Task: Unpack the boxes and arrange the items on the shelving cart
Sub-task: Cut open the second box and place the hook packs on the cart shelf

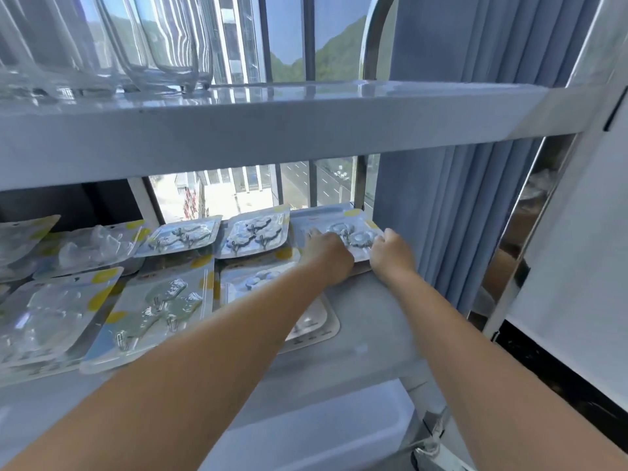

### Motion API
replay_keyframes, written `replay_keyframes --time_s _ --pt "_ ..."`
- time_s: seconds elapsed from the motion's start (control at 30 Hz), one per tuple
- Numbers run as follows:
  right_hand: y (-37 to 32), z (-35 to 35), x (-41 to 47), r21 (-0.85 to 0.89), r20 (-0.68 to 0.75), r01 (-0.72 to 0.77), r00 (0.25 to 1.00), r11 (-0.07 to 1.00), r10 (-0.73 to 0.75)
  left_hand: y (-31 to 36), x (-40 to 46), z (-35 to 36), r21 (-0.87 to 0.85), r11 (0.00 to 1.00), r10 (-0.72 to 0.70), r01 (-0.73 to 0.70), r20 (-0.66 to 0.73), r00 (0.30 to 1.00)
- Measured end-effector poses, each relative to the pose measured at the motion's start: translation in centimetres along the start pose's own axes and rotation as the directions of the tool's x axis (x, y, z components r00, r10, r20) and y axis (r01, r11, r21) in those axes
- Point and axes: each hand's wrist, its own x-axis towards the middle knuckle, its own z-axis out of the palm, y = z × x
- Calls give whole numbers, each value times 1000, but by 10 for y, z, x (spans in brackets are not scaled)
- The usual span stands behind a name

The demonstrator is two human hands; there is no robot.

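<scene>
Both my hands reach deep into the middle shelf (367, 321) of the grey shelving cart. My left hand (328, 251) rests on the left part of a blister pack of clear flower hooks (353, 234) at the shelf's far right corner. My right hand (390, 254) grips that same pack at its near right edge. Several similar hook packs lie flat in rows to the left, such as one pack (255, 234) beside it and another pack (159, 311) nearer me. My left forearm hides part of a front-row pack (306, 324).
Clear drinking glasses (163, 42) stand on the top shelf (272, 127). A blue curtain (458, 198) hangs right of the cart, behind its chrome post (530, 205). A window with bars lies behind the shelves. A lower shelf (323, 426) shows below.
</scene>
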Motion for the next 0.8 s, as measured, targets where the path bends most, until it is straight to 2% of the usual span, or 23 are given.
replay_keyframes --time_s 0.1,0.17,0.27,0.5,0.67,0.8 --pt "0 -15 -12 74 60 24 998 997 -28 -4 -6 1 116 993 44 -33 -93 995" --pt "8 -18 -23 -69 140 117 984 991 -106 -11 -5 1 241 968 105 -73 -121 987" --pt "17 -13 -30 -291 280 263 943 920 -181 -18 -6 2 357 926 156 -126 -56 986" --pt "9 1 -7 -415 272 328 935 849 -228 -13 5 2 500 856 209 -133 -99 973" --pt "-1 14 9 -437 282 332 933 836 -223 -8 9 4 391 918 117 -72 -92 989" --pt "-6 19 14 -417 260 303 943 857 -207 -9 9 2 374 923 115 -85 -58 992"
